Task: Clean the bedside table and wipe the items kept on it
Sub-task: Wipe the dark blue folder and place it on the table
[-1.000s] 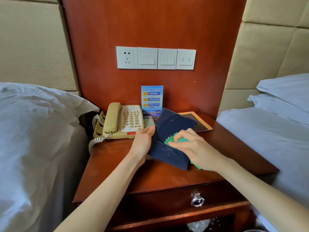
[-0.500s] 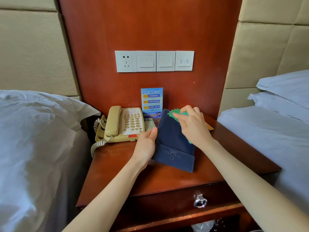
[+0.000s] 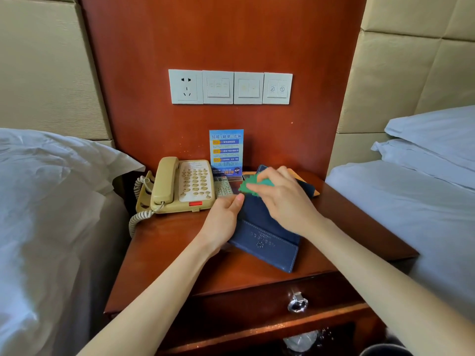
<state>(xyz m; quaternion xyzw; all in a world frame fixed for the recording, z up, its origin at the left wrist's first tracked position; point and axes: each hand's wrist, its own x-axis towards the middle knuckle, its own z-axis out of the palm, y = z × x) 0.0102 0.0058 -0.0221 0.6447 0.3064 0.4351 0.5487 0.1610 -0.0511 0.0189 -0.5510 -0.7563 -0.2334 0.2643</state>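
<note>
table: wooden bedside table (image 3: 180,255), between two beds, drawer knob (image 3: 297,303) at 6 o'clock
folder: dark blue folder (image 3: 267,240), centre of tabletop, far end propped up, near edge on the wood
left hand: left hand (image 3: 222,222) grips the folder's 9 o'clock edge, thumb on top
right hand: right hand (image 3: 282,196) pinches green cloth (image 3: 250,186), pressed on the folder's upper part at 12 o'clock
phone: beige phone (image 3: 180,186) at 10 o'clock of folder, handset on cradle
sign: blue card (image 3: 226,151) upright at 12 o'clock, against the back panel
wall: switch panel (image 3: 230,87) above
</note>
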